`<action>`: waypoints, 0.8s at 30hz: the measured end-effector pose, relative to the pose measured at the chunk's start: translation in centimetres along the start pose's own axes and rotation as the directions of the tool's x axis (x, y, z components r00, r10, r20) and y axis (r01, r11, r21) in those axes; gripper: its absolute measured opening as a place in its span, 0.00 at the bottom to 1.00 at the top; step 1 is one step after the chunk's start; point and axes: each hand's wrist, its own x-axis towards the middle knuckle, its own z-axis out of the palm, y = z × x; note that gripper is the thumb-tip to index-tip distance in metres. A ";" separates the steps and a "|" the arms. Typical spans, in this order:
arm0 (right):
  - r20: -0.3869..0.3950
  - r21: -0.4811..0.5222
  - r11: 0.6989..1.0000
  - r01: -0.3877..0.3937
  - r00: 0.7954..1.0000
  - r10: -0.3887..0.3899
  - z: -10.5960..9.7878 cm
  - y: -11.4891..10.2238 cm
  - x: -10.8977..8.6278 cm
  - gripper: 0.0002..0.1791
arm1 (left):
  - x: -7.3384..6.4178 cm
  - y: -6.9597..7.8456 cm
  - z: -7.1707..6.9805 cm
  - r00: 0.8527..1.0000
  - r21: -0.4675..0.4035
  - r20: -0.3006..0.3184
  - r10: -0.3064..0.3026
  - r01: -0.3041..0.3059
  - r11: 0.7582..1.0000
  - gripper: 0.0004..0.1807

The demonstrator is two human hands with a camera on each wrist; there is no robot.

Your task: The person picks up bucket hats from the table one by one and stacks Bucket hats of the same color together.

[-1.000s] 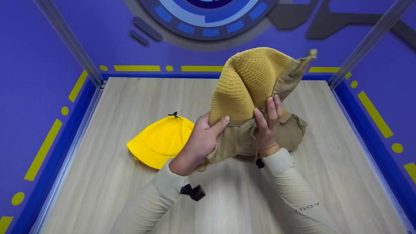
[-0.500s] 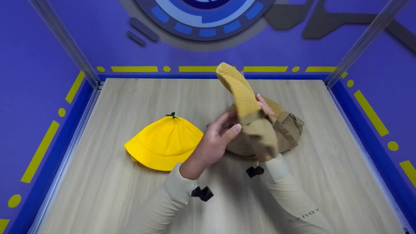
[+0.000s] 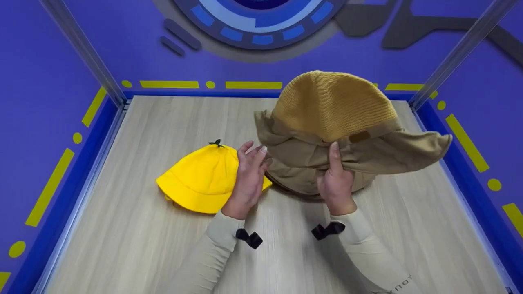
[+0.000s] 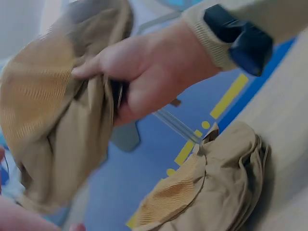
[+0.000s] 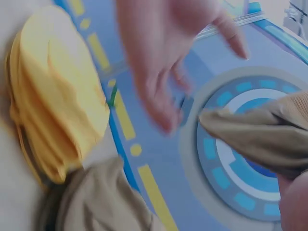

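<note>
A bucket hat (image 3: pixel 339 108) with a mustard knit crown and khaki brim hangs in the air in the head view. My right hand (image 3: pixel 337 188) grips its brim at the front, thumb on top; the fingers beneath are hidden. My left hand (image 3: pixel 248 179) is just left of that brim, fingers loosely bent and holding nothing. In the right wrist view the left hand (image 5: pixel 163 57) appears blurred and apart from the hat. Below the held hat, more khaki hats (image 3: pixel 296 179) lie stacked on the table, partly covered.
A bright yellow hat (image 3: pixel 204 179) with a small green sprout on top lies on the wood-grain table (image 3: pixel 122 245), left of the stack and close to my left hand. Blue panels (image 3: pixel 36 102) wall the table at the back and sides.
The held hat has turned from edge-on to spread wide and moved right. My left hand has come off it and drawn left; the right hand now grips the front brim.
</note>
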 end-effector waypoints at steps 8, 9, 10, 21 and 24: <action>0.110 0.336 0.886 -0.318 0.948 0.299 0.4 0.5 -0.7 0.20 | 1.4 -0.7 -1.1 0.983 -0.415 0.184 -0.015 0.092 0.905 0.48; 0.107 0.332 0.888 -0.319 0.948 0.301 0.4 0.6 -0.8 0.19 | 1.4 -0.7 -1.0 0.984 -0.433 0.179 -0.014 0.091 0.897 0.44; 0.109 0.325 0.890 -0.321 0.947 0.302 0.4 0.7 -0.8 0.19 | 1.4 -0.7 -1.1 0.984 -0.442 0.175 -0.011 0.088 0.892 0.38; 0.283 0.408 0.884 -0.228 0.952 0.115 -2.3 0.3 0.3 0.07 | 1.7 0.7 -1.7 0.988 -0.368 0.118 0.102 -0.052 0.928 0.17; 0.295 0.500 0.848 -0.175 0.955 0.024 -3.5 -0.7 1.5 0.09 | 1.9 1.6 -2.3 0.984 -0.352 0.126 0.125 -0.074 0.933 0.17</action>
